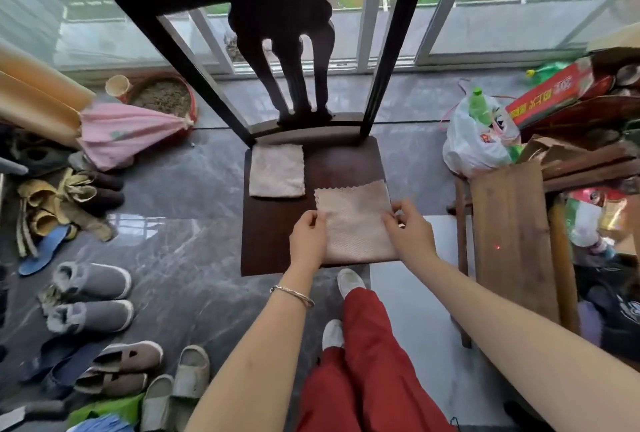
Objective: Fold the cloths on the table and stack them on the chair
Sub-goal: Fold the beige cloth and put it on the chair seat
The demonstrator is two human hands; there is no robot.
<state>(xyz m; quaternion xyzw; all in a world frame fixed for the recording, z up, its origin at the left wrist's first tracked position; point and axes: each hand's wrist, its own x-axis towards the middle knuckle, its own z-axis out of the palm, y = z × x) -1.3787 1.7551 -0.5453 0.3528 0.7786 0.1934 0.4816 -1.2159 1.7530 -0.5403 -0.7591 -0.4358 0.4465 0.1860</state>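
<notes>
A person in red trousers (363, 369) is standing over a dark wooden chair (273, 244), both bare arms reaching forward and down, a thin bracelet (292, 293) circling the left wrist. The left hand (306, 241) is curling its fingers round the left edge of a folded beige cloth (353, 223), thumb and fingers pinching it. The right hand (408, 234) is pinching the cloth's right edge in the same way, fingers bent and close together.

The cloth is lying flat between the two hands over the near right part of the seat, its pinked far edge pointing toward the chair back and its right side reaching just past the seat's edge. Whether it is resting fully on the wood or being held just above it is hard to tell, and both gripped edges are hidden under the fingers.

Farther back, a second folded cloth (277, 170) is sitting on the far left corner of the seat, well apart from both hands. The carved chair back (298, 61) is rising beyond it, its top cut off by the frame.
</notes>
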